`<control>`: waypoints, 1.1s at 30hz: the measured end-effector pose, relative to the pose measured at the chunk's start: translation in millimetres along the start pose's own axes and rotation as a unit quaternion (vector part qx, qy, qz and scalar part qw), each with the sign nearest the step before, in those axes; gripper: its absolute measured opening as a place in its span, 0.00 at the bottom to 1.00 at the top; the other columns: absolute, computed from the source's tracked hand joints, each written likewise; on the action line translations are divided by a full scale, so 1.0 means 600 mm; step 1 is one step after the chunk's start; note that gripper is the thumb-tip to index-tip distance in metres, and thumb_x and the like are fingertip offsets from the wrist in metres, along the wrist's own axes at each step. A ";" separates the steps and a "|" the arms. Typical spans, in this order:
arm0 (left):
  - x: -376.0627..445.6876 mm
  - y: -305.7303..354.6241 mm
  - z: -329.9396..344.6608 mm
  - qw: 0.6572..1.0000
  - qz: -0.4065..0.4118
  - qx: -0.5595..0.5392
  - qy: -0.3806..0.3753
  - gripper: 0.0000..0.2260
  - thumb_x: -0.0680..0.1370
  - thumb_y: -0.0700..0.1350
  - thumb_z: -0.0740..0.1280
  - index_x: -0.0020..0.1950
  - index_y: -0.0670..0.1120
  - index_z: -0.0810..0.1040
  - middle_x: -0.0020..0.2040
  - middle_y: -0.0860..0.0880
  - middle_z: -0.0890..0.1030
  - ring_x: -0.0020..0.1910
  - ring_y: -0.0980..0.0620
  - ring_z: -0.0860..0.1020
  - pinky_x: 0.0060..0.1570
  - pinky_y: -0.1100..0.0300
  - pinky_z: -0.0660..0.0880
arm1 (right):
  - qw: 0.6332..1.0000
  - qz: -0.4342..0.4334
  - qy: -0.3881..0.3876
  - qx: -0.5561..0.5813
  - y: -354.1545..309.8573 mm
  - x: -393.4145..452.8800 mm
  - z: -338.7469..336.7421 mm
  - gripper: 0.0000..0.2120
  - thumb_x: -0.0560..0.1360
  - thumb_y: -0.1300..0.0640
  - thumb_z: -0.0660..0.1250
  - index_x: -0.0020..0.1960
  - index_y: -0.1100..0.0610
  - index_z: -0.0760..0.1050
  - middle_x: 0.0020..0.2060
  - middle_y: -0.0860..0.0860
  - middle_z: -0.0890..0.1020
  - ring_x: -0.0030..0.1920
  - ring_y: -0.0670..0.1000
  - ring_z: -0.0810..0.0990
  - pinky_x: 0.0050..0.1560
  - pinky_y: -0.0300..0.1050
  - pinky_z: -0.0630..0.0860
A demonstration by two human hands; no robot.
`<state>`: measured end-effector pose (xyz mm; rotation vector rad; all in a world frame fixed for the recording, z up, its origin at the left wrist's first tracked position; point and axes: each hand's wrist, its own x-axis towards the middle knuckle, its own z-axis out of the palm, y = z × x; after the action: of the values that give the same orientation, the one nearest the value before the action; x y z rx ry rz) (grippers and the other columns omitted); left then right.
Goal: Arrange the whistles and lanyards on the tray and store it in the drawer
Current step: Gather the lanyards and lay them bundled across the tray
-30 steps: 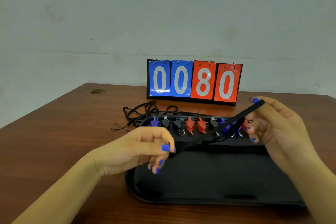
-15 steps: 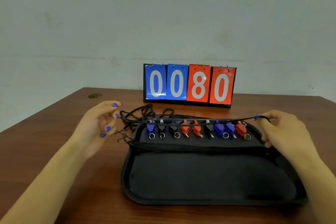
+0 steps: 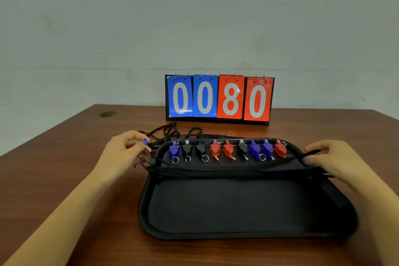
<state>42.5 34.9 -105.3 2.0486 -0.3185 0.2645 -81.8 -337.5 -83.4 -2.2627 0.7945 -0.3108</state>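
A black tray (image 3: 244, 235) lies on the wooden table in front of me. Along its far side stands a row of several whistles (image 3: 228, 150), blue, black and red, each with a small metal ring. A bundle of black lanyards (image 3: 237, 172) is laid straight across the tray just below the whistles. My left hand (image 3: 127, 151) pinches one end of a black lanyard at the tray's left rim. My right hand (image 3: 332, 157) pinches the other end at the right rim, and the cord runs low between them. More loose lanyards (image 3: 170, 130) lie tangled behind the tray.
A flip scoreboard (image 3: 219, 98) reading 0080 stands upright behind the tray near the table's far edge. A small round brass fitting (image 3: 108, 114) is set in the table at the far left. The wall rises right behind the table.
Both hands have spread apart and come down, so the lanyard they hold went from slanted over the tray to stretched flat across it near the whistles.
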 end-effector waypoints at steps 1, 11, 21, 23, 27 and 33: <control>0.001 -0.003 0.000 1.000 0.002 0.013 0.005 0.06 0.77 0.41 0.65 0.42 0.50 0.78 0.36 0.57 0.83 0.42 0.59 0.79 0.42 0.66 0.69 | 1.000 0.001 -0.007 0.008 -0.001 0.001 0.001 0.10 0.68 0.63 0.72 0.49 0.59 0.80 0.42 0.58 0.83 0.45 0.58 0.80 0.53 0.52 0.76; 0.000 -0.005 0.002 0.995 0.005 0.099 0.004 0.05 0.76 0.40 0.65 0.44 0.50 0.78 0.41 0.53 0.80 0.42 0.59 0.76 0.33 0.67 0.67 | 0.999 -0.033 0.033 -0.011 0.008 0.009 0.010 0.07 0.73 0.60 0.66 0.50 0.55 0.80 0.45 0.55 0.80 0.46 0.57 0.78 0.50 0.47 0.72; -0.001 -0.002 -0.001 0.992 0.000 0.124 -0.004 0.06 0.74 0.38 0.67 0.41 0.49 0.79 0.40 0.50 0.81 0.41 0.58 0.77 0.33 0.68 0.67 | 0.993 0.006 0.037 -0.113 0.016 0.012 0.006 0.10 0.73 0.53 0.65 0.36 0.54 0.81 0.40 0.58 0.82 0.42 0.60 0.78 0.45 0.48 0.73; -0.002 0.000 -0.003 0.993 0.000 0.119 -0.004 0.07 0.74 0.38 0.66 0.42 0.49 0.79 0.40 0.50 0.81 0.41 0.56 0.78 0.33 0.67 0.67 | 0.992 0.012 0.039 -0.121 0.017 0.013 0.006 0.11 0.73 0.53 0.65 0.39 0.58 0.82 0.39 0.58 0.82 0.41 0.61 0.78 0.45 0.49 0.74; -0.008 0.012 -0.002 0.993 0.032 0.106 0.034 0.06 0.76 0.40 0.64 0.51 0.50 0.74 0.42 0.52 0.77 0.41 0.60 0.74 0.35 0.68 0.65 | 0.986 0.006 0.060 -0.153 0.016 0.009 0.005 0.12 0.74 0.52 0.63 0.37 0.55 0.80 0.42 0.58 0.82 0.45 0.61 0.76 0.46 0.50 0.74; 0.010 -0.010 -0.016 0.982 0.027 0.131 0.132 0.08 0.78 0.43 0.61 0.56 0.48 0.76 0.51 0.48 0.76 0.43 0.53 0.73 0.40 0.62 0.67 | 0.976 -0.072 0.081 -0.189 -0.007 -0.006 0.019 0.07 0.75 0.52 0.62 0.48 0.49 0.79 0.54 0.55 0.79 0.59 0.60 0.71 0.59 0.52 0.70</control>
<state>49.7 45.5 -103.9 2.2315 -0.1807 0.6347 -77.6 -326.9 -88.6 -2.6877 0.8294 -0.4493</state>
